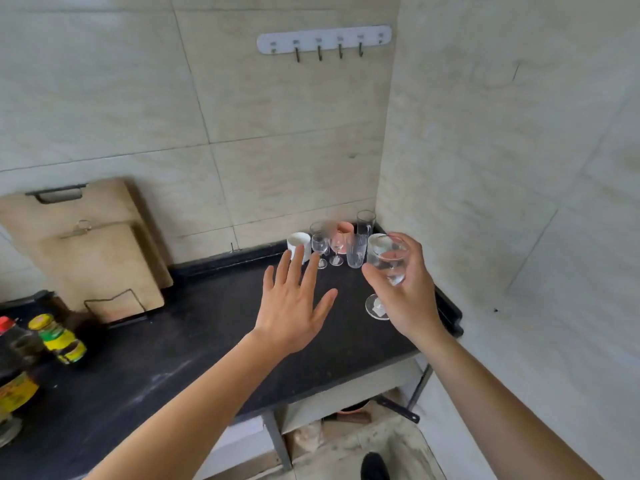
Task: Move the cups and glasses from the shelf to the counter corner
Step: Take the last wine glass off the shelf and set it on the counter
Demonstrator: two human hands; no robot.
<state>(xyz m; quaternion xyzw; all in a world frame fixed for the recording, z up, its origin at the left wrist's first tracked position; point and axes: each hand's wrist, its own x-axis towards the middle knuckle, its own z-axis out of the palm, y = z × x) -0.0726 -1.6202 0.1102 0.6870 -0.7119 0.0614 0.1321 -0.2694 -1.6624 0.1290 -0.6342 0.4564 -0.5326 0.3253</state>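
Note:
My right hand [407, 289] grips a clear stemmed wine glass [388, 259] by its bowl, its round foot [375, 306] hanging just above the black counter [214, 334] near the right wall. My left hand [292, 306] hovers flat over the counter, fingers spread, holding nothing. In the counter corner stand a white cup [298, 244], two small stemmed glasses [320, 245], a pink cup [345, 230], a tall tumbler [365, 221] and a clear ribbed glass [356, 251]. The shelf is out of view.
Two wooden cutting boards [93, 251] lean on the wall at the left in a wire stand. Sauce bottles [59, 339] stand at the counter's left edge. A hook rail [323, 41] hangs on the tiled wall. Below the counter are a metal frame and floor.

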